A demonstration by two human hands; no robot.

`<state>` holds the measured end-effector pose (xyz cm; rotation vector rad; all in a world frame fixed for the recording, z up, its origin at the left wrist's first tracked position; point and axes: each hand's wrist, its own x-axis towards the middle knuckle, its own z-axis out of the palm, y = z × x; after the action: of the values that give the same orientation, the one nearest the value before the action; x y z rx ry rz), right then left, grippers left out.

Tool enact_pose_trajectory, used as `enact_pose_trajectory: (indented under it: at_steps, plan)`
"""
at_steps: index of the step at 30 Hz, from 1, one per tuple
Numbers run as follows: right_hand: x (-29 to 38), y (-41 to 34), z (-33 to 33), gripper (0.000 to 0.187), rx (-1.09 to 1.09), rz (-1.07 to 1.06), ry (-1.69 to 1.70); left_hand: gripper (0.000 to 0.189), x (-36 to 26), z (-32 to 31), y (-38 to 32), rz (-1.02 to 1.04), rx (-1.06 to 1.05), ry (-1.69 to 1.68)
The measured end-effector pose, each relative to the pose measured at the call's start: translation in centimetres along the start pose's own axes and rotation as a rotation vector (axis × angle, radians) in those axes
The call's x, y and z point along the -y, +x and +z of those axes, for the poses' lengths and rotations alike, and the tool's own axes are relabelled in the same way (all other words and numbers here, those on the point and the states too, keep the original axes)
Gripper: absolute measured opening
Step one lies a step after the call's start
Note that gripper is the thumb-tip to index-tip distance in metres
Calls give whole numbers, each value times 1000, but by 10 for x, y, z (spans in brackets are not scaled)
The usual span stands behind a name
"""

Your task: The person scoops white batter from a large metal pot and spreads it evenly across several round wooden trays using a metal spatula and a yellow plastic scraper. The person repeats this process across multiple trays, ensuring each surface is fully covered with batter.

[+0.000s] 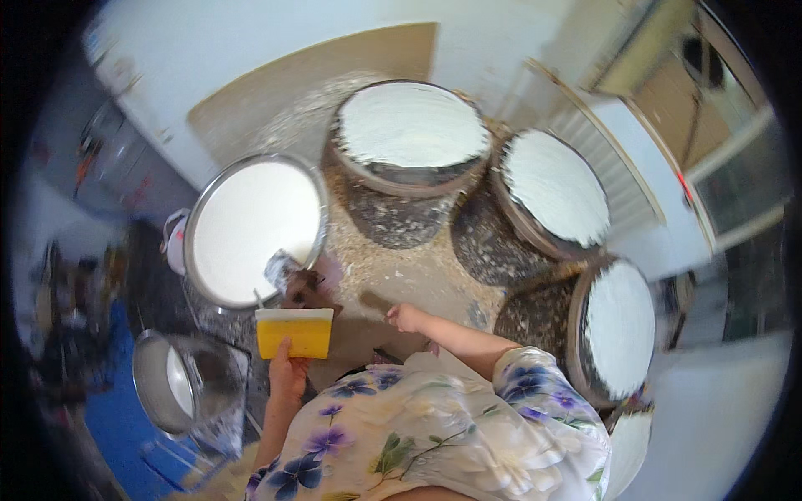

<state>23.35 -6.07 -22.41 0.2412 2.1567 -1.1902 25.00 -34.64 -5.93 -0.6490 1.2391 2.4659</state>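
Note:
My left hand grips a flat yellow scraper with a white edge, near the rim of a large round metal basin. White liquid fills that basin. Across its near right rim lies a blurred tool or brush, coated in white. My right hand hangs in front of my body with its fingers curled, and I cannot tell whether it holds anything. Beyond it stand several dark drums or pots, their round tops spread with white paste.
A smaller metal pot with some white material stands at the lower left. A white bucket touches the basin's left side. The floor is stained and strewn with flakes. A pale wall and a door frame close off the far side.

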Motion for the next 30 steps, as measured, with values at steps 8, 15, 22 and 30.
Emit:
enact_pose_trajectory:
  at_steps: [8,15,22,30]
  plan:
    - [12,-172,1,70,-640,-212,-127,30,79,114,32,-345,380,546]
    - [-35,-268,4,61,-1211,-32,-48,32,187,202,-70,-493,1179,1098]
    - [-197,-442,72,24,-1648,424,73,38,273,219,-180,-1046,1325,1122]
    - [-334,-584,149,27,-1628,1035,-88,34,339,230,-253,-1015,1330,1321]
